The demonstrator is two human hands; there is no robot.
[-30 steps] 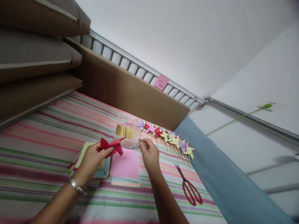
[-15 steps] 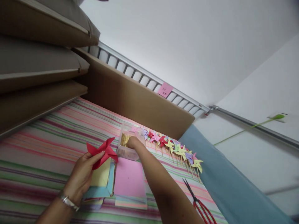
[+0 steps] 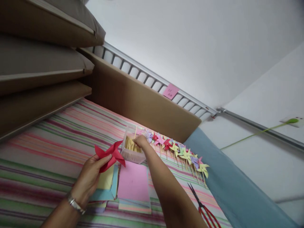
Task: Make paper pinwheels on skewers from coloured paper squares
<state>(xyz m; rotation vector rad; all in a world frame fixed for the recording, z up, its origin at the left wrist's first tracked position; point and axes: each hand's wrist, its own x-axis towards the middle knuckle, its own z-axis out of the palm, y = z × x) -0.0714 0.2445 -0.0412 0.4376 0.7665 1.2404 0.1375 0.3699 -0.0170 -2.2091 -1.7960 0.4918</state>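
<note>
My left hand (image 3: pixel 89 172) pinches a red paper pinwheel (image 3: pixel 111 155) at its middle, thumb on top, above the paper sheets. At the clear plastic box (image 3: pixel 134 157), my right hand (image 3: pixel 141 141) is closed on a thin wooden stick (image 3: pixel 135 132), which points upward. More wooden sticks (image 3: pixel 130 144) lie bundled inside that box, below my fingers. Just in front of the box is a stack of pink paper squares (image 3: pixel 133 183). Yellow paper (image 3: pixel 105 179) and blue paper (image 3: pixel 111 191) lie partly under my left hand.
Finished pinwheels on sticks (image 3: pixel 185 154) lie in a row to the right. Scissors with red handles (image 3: pixel 201 205) rest on the striped cloth (image 3: pixel 59 152). A brown board (image 3: pixel 142 101) stands along the back, with cushions (image 3: pixel 42 63) stacked at left.
My right hand has lifted slightly out of the box, and a stick now shows upright at its fingers. My left hand still holds the red pinwheel. The view has shifted a little.
</note>
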